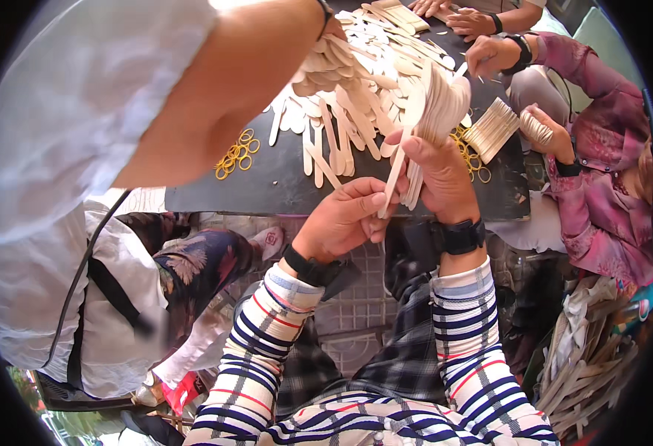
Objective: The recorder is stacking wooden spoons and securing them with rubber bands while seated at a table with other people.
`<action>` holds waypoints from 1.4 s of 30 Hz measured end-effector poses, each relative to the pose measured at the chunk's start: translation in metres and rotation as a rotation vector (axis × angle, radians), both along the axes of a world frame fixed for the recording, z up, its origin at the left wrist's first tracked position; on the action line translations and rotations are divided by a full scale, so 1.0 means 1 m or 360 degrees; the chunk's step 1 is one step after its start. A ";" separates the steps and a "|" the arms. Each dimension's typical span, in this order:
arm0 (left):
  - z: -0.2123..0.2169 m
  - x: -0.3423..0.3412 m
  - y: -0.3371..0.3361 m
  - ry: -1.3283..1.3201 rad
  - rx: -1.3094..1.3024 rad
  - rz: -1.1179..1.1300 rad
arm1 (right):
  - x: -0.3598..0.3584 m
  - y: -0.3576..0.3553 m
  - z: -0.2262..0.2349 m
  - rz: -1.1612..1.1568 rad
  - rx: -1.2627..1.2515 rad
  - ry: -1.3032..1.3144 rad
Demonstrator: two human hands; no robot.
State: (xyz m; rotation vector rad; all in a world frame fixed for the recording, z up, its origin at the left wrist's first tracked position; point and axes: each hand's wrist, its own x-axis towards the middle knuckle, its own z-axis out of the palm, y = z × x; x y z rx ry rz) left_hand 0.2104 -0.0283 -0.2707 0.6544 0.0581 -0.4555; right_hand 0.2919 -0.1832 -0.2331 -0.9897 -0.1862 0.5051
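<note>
A fanned stack of pale wooden spoons [439, 104] stands nearly upright in my right hand [447, 175], its rounded ends up and the handles down. My fingers and thumb are wrapped around it just over the table's near edge. At the left side of the stack, one wooden spoon [396, 171] slants slightly apart. My left hand [347, 221] pinches the lower end of that spoon between thumb and fingers. Both hands are close together, and I wear a black band on each wrist.
Loose wooden spoons [334, 134] lie heaped on the dark table [267, 167]. Yellow rubber bands [237, 154] lie at left, more [474, 152] at right. A person's arm [215, 97] crosses at left. Another person holds bundled sticks [494, 130] at right. Wooden strips [587, 364] pile low right.
</note>
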 end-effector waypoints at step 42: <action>-0.034 -0.017 0.039 -0.1396 0.2874 0.0307 | 0.000 -0.002 -0.012 -0.0298 -0.0315 -0.0163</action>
